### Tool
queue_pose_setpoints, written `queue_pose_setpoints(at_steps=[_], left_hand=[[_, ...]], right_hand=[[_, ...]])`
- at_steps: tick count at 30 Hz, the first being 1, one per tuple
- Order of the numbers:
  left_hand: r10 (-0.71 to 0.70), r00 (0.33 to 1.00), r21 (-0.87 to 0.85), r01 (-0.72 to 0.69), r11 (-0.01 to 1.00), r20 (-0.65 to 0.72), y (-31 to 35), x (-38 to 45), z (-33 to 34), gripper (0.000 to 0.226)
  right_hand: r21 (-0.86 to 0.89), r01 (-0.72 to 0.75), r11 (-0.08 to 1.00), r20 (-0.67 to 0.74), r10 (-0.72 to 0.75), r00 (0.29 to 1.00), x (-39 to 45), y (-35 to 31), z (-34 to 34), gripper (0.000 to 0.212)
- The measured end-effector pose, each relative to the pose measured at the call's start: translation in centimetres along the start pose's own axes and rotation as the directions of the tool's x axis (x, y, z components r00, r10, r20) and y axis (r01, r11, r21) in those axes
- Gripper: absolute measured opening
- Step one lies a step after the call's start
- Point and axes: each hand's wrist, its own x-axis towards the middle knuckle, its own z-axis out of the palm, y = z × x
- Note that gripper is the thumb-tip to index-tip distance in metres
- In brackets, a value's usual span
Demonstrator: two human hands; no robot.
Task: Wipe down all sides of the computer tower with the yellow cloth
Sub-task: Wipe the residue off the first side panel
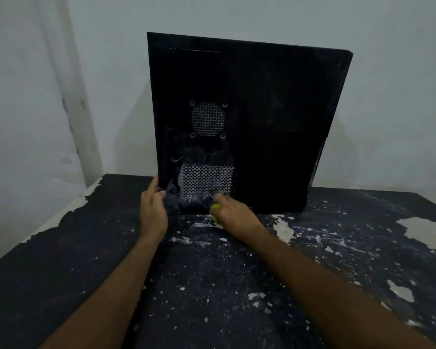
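The tower [262, 117] is standing upright on the table [212, 285], its broad black side panel facing the camera and its far side sitting close to the pale wall [237, 16]. Its bottom edge is resting on the tabletop well back from the near edge, leaving a wide stretch of chipped black surface in front. To the left, the table edge is running close to the tower's lower left corner, with little room there; to the right, more tabletop is lying open. The panel is standing slightly taller than wide as seen here, its long axis roughly vertical and leaning a little to the right (the wide lens may be adding to that tilt).

Two perforated vents are showing on the left half of the panel, a rounded one above and a rectangular one below, with grey dust smears around the lower one.

The left hand [152, 210] is gripping the panel's lower left edge, fingers curling round it. The right hand [233, 215] is clenching the cloth [215, 207], only a small yellow bit peeking out by the thumb, and pressing it against the panel just below the rectangular vent, near the bottom edge. Both forearms are reaching in from the near side across the table.

White flecks and larger peeled patches are scattered over the tabletop, thickest on the right. A pale vertical strip is running down the wall at the left.
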Motion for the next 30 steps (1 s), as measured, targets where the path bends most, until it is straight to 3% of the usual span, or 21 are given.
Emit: queue_pose_setpoints(at_steps=[6,10,13,19,22,24,25,27,29,30], left_hand=[[-0.103,0.995,-0.040,0.103,0.994,0.009,-3.4,2.3,-0.7,0.048],[-0.106,0.994,-0.044,0.104,0.994,-0.033,-2.3,1.6,-0.5,0.038],[-0.104,0.994,-0.094,0.101,0.990,-0.026,-2.2,1.6,-0.5,0.037],[-0.143,0.984,-0.157,0.125,0.980,-0.109,-1.6,1.2,-0.4,0.036],[-0.038,0.961,-0.003,0.039,0.999,-0.273,-0.5,0.2,-0.2,0.025],[0.071,0.944,0.094,-0.042,0.995,-0.324,0.7,-0.9,0.0,0.018],[0.146,0.945,0.128,-0.112,0.985,-0.294,1.3,-1.5,0.2,0.012],[0.260,0.961,0.161,-0.242,0.957,-0.097,2.4,-3.2,1.0,0.008],[0.232,0.950,0.128,-0.261,0.957,0.207,2.8,-5.1,2.4,0.006],[0.201,0.918,0.103,-0.249,0.963,0.342,2.9,-6.0,3.0,0.023]], right_hand=[[-0.051,-0.061,0.997,0.071,0.064,0.995,-3.4,3.9,-0.5,0.021],[-0.115,0.079,0.990,0.114,-0.066,0.991,-1.8,2.6,-1.6,0.022],[-0.108,0.120,0.987,0.060,-0.114,0.992,0.4,-0.2,-1.6,0.019],[0.090,0.064,0.994,-0.107,-0.054,0.993,0.6,-1.3,-0.8,0.040],[0.175,-0.059,0.983,-0.064,0.071,0.995,-1.4,0.9,-0.9,0.045],[0.335,-0.172,0.927,-0.033,0.194,0.980,-2.6,1.6,-1.5,0.042],[0.441,-0.226,0.868,-0.041,0.271,0.962,-3.1,1.6,-1.9,0.040],[0.677,-0.260,0.689,-0.063,0.406,0.912,-3.3,1.2,-3.0,0.041],[0.854,-0.218,0.473,-0.055,0.499,0.865,-2.9,0.5,-4.0,0.046],[0.908,-0.192,0.373,-0.041,0.534,0.844,-2.5,0.0,-4.2,0.046]])
